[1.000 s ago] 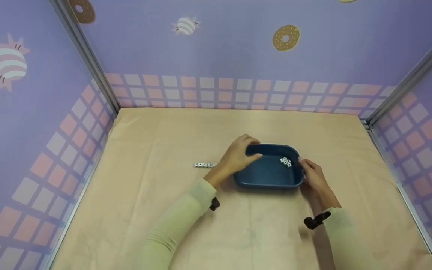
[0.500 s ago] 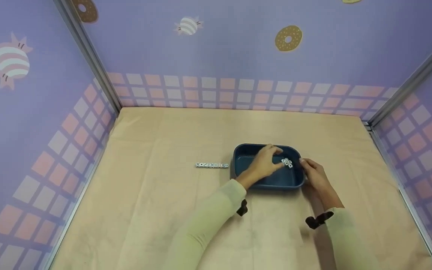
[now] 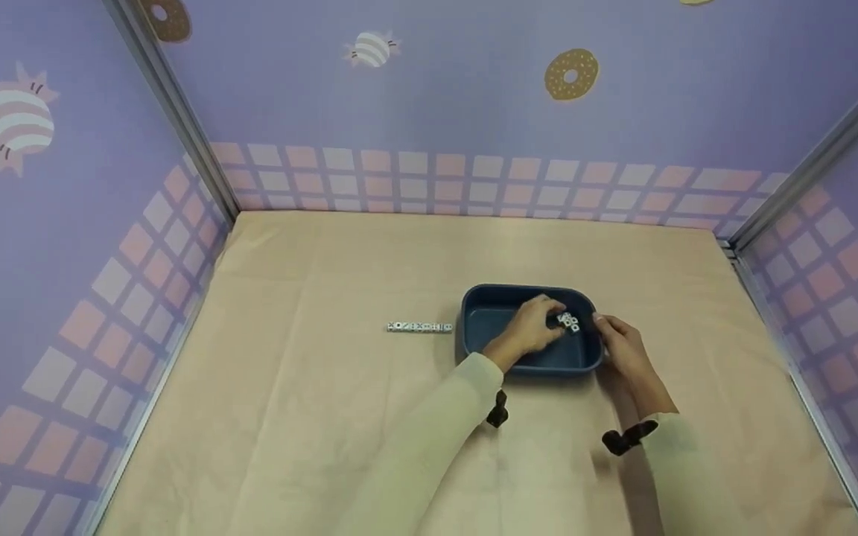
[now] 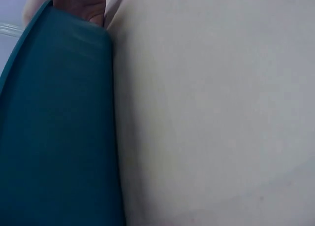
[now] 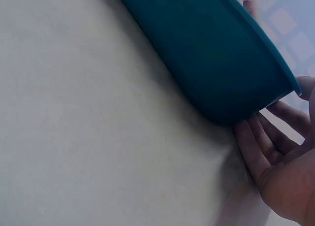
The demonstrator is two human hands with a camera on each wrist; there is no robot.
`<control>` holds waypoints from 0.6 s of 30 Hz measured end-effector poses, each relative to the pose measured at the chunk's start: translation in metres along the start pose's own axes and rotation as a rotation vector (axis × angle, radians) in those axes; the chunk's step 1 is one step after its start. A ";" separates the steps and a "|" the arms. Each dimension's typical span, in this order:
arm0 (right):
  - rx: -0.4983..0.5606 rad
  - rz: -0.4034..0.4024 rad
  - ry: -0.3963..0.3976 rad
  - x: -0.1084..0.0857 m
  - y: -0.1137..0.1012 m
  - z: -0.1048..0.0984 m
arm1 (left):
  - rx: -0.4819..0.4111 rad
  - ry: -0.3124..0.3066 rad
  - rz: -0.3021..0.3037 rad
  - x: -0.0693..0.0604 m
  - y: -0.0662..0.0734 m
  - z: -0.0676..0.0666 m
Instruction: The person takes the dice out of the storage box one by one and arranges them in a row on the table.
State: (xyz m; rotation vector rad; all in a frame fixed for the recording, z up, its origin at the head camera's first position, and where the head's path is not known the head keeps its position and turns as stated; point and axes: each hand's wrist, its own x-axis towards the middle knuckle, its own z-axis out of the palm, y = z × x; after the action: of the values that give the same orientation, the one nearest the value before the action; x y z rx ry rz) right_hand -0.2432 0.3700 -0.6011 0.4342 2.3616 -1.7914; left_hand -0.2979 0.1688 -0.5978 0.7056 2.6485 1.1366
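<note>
A dark blue tray (image 3: 485, 320) with rounded corners stands on the cloth, with several small white dice (image 3: 570, 321) with dark markings bunched at its right end. My left hand (image 3: 529, 327) reaches in over the front rim. Its thumb and index finger are bent and apart, with their tips beside the dice; whether they touch any is too small to tell. At the tray's right end, my right hand (image 3: 623, 346) holds the wall. In the right wrist view, the thumb lies at the rim and the fingers (image 5: 251, 147) rest against the outside near the base.
Left of the tray, a straight row of similar dice (image 3: 420, 327) lies on the beige cloth (image 3: 339, 417). Purple patterned panels (image 3: 429, 97) enclose the table at the back and both sides. A dark wrist camera (image 3: 628, 438) sits on the right wrist.
My left hand has moved right, from the tray's left end to the dice inside, uncovering the whole row of dice outside. My right hand and the tray stay in place.
</note>
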 end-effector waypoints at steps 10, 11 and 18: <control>0.019 0.013 0.004 -0.002 0.000 -0.001 | 0.151 -0.029 0.030 0.002 -0.001 0.002; 0.017 0.013 0.007 -0.002 0.000 -0.001 | 0.162 -0.030 0.028 0.002 -0.001 0.002; -0.012 0.009 0.015 0.000 0.000 -0.002 | 0.199 -0.033 0.014 0.003 0.000 0.003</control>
State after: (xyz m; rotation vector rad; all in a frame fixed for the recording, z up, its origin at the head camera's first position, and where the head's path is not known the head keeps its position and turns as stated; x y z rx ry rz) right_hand -0.2431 0.3717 -0.6006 0.4573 2.3749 -1.7749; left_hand -0.2995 0.1718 -0.6000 0.7700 2.7579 0.8645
